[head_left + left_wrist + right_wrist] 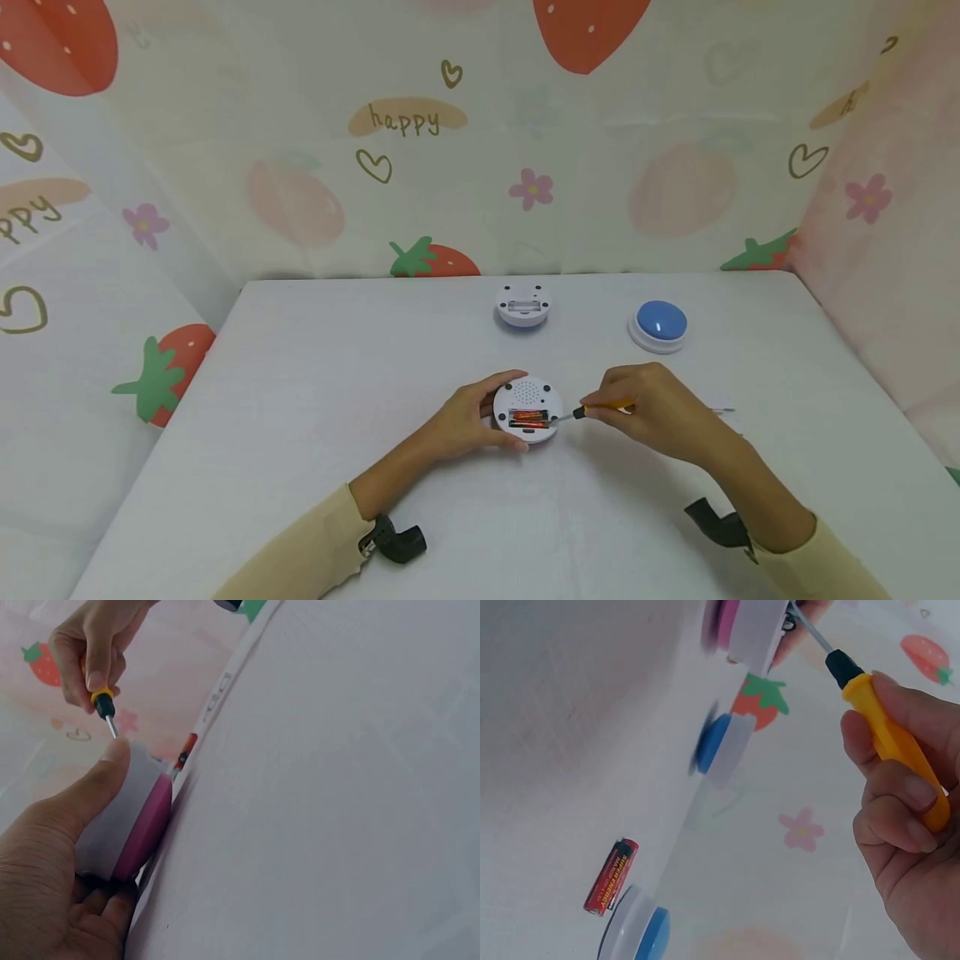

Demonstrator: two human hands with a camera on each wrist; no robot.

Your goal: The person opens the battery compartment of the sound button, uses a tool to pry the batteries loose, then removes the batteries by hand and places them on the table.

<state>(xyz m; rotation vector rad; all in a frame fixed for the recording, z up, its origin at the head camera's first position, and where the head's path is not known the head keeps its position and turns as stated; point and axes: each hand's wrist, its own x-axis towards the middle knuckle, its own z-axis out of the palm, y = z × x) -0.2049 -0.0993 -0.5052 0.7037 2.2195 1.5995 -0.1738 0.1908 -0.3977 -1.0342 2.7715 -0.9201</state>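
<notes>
A round white push-button device [528, 392] with a pink underside [144, 829] lies face down. My left hand [467, 423] grips its left edge, thumb at the front and fingers behind. In its uncovered compartment lie red batteries [529, 419]. My right hand [654, 410] pinches a screwdriver by its yellow handle [894, 739], fingers curled round it. The screwdriver's shaft [565, 417] slants down to the compartment's right end. Whether the tip touches a battery or the casing is too small to tell.
Behind stands an upturned device with a bare battery slot [523, 307]. A blue-topped button [662, 321] sits upright at the back right. A loose red battery [611, 877] lies near it. Some thin object [723, 409] shows partly behind my right wrist.
</notes>
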